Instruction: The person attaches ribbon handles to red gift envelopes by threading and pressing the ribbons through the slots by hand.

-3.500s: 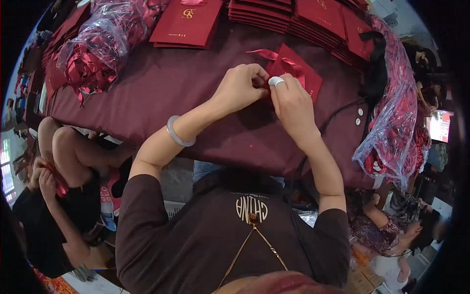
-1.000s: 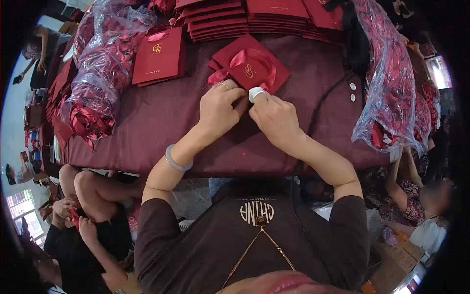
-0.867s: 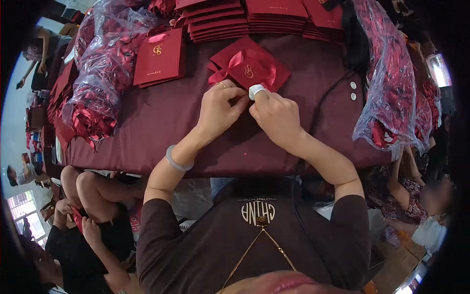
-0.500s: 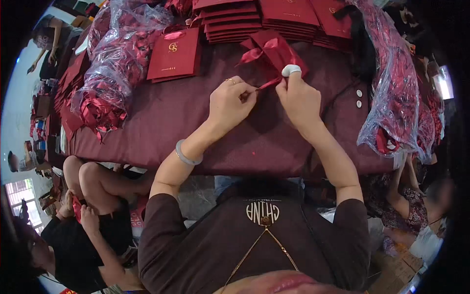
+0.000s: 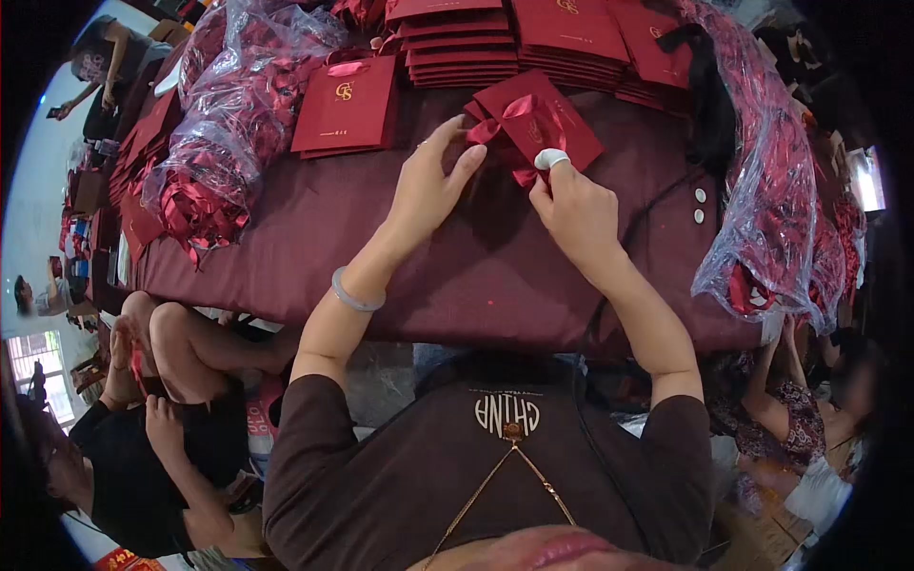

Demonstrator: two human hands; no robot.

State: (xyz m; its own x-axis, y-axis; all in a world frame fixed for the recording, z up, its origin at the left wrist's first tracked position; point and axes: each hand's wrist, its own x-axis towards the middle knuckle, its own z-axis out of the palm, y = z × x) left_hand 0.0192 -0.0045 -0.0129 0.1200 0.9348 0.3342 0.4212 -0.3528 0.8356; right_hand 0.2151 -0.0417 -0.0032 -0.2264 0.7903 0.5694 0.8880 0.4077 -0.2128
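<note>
A red paper gift bag (image 5: 579, 128) with gold print is tilted over the table in front of me. A shiny red ribbon (image 5: 522, 107) curls across its front, with a loop at the left. My right hand (image 5: 579, 207) pinches the bag at its near end, where the ribbon gathers; a white cover (image 5: 549, 158) wraps one fingertip. Beside the ribbon's left loop, my left hand (image 5: 430, 186) has thumb and fingers spread apart, the fingertips partly behind the loop.
An upright red gift bag (image 5: 343, 105) stands at left. Stacked red bags (image 5: 457, 48) line the back. Plastic sacks of ribbons lie left (image 5: 205, 190) and right (image 5: 762, 209). Two white discs (image 5: 700, 206) sit right, near a dark cord (image 5: 643, 205). A person (image 5: 171, 457) sits at left.
My left hand has let go of the ribbon end it was pulling, moved up and left, and spread its fingers. The bag has turned its printed face toward me; my right hand shifted slightly nearer.
</note>
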